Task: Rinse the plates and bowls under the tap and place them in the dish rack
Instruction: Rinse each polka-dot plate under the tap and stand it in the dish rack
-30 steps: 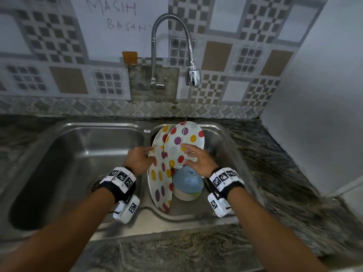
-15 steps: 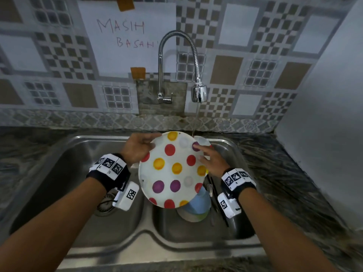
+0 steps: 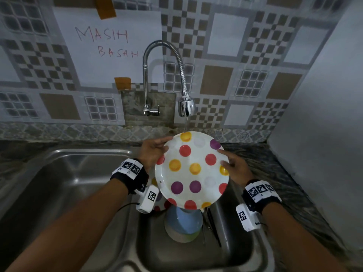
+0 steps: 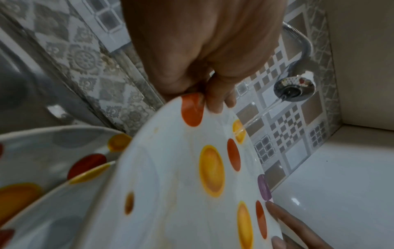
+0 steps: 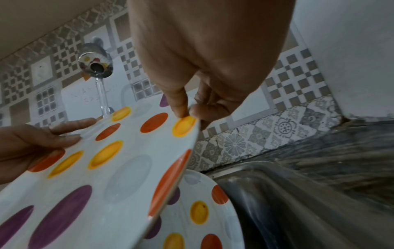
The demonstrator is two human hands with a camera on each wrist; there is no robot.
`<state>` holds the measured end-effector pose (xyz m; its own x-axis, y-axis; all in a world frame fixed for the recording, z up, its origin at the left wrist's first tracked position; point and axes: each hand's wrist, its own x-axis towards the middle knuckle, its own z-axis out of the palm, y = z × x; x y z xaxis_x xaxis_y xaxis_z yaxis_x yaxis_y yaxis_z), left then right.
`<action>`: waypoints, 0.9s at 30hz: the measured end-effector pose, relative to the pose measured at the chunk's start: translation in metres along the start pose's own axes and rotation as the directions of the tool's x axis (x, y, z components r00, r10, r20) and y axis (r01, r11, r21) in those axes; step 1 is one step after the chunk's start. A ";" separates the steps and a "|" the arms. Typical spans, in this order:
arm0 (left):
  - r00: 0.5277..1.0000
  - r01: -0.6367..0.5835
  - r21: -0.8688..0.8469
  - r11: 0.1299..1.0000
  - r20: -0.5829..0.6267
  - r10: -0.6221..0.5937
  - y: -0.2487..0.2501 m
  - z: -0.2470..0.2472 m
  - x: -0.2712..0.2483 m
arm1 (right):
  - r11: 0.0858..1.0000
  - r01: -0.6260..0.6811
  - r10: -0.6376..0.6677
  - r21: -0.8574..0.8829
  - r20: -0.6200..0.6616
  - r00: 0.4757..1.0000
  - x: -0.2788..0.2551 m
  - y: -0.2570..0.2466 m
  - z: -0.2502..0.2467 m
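Both hands hold one dotted plate above the right basin of the sink, tilted toward the person. The left hand pinches the rim at the upper left, thumb on the face. The right hand pinches the right rim between thumb and fingers. A thin stream from the tap falls on the plate's far edge. Below it, in the basin, lie another dotted plate and an overturned blue bowl.
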<state>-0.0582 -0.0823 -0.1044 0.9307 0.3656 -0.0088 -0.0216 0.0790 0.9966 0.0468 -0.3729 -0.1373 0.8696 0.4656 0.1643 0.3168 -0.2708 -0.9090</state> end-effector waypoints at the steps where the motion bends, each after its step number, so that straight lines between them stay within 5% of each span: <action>1: 1.000 -0.001 -0.005 1.000 0.007 0.001 -0.001 0.005 0.002 | 1.000 -0.011 0.011 0.026 0.006 1.000 -0.003 0.003 -0.004; 11: 0.997 -0.005 -0.024 1.000 0.075 0.007 -0.012 0.039 0.016 | 0.996 -0.036 0.042 0.080 -0.072 0.997 -0.023 0.025 -0.031; 27: 0.990 -0.107 -0.257 0.960 0.061 0.127 0.013 0.032 0.026 | 0.988 0.127 -0.109 0.089 -0.185 0.977 0.011 -0.031 -0.040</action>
<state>-0.0228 -0.1015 -0.0890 0.9410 0.3151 0.1231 -0.2147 0.2751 0.9371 0.0617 -0.3931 -0.0924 0.8851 0.3281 0.3301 0.3893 -0.1332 -0.9114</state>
